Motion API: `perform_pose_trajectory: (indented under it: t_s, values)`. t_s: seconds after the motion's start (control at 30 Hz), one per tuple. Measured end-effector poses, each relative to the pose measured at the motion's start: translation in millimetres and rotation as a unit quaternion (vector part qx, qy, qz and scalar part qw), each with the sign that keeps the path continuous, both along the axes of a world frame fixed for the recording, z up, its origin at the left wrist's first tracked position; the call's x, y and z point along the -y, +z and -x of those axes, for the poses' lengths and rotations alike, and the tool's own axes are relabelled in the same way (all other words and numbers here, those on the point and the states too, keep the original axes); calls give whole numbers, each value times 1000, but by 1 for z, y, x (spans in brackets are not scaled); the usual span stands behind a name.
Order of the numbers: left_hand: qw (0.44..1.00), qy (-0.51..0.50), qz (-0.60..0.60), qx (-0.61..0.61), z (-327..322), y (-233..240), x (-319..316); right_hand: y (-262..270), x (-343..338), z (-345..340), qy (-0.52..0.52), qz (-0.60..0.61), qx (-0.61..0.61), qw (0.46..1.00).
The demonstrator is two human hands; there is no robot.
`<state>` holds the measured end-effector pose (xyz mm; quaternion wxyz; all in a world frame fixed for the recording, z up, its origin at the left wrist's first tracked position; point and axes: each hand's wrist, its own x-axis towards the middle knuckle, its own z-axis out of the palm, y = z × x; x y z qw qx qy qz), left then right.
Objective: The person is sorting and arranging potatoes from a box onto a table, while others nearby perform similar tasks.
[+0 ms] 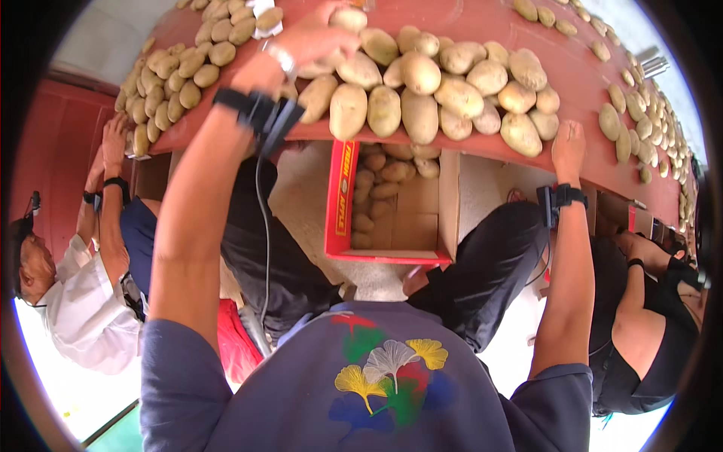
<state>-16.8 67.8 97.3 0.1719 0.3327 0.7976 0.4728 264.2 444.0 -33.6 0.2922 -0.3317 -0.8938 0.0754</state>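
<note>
My left hand (319,39) reaches over the far left side of the potato pile (384,107), slightly blurred. A pale potato (348,20) lies between its thumb and fingers. At the pile's right end, my right hand (568,146) rests on the table's near edge, close to a potato (521,134); its fingers are largely hidden from above. The potatoes are heaped along the front of the red table (480,20), some on top of others. Below the edge, between my knees, stands an open cardboard box (418,220) with more potatoes (384,172) along its left and far sides.
To the left, another potato heap (169,85) lies before a person in a white shirt (90,316), whose hands are at the table edge. Loose potatoes (644,124) spread along the right side, where a person in black (638,339) sits. A cable (264,226) hangs from my left wrist device.
</note>
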Motion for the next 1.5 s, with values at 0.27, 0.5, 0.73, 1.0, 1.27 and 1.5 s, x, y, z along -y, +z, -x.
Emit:
perform_pose_trajectory:
  t_s: [0.27,0.5,0.73,1.0,1.27,1.5]
  values:
    - [944,-21,330,8,28,-17,-42,15,16,6,-55,95,-24,994]
    - [967,86,65,233,2,2,5,18,21,5,-61,108,-27,992]
    - [962,66,-48,-260,-45,-31,4,-2,-3,5,-19,-5,-9,1000]
    - [876,70,134,-457,-61,-74,-31,-10,-15,6,-47,68,-25,996]
    - [904,40,116,-411,-54,-85,-28,-5,-11,7,-60,65,-14,996]
    - [924,43,56,-376,-60,-77,-29,-3,-10,6,-46,38,2,998]
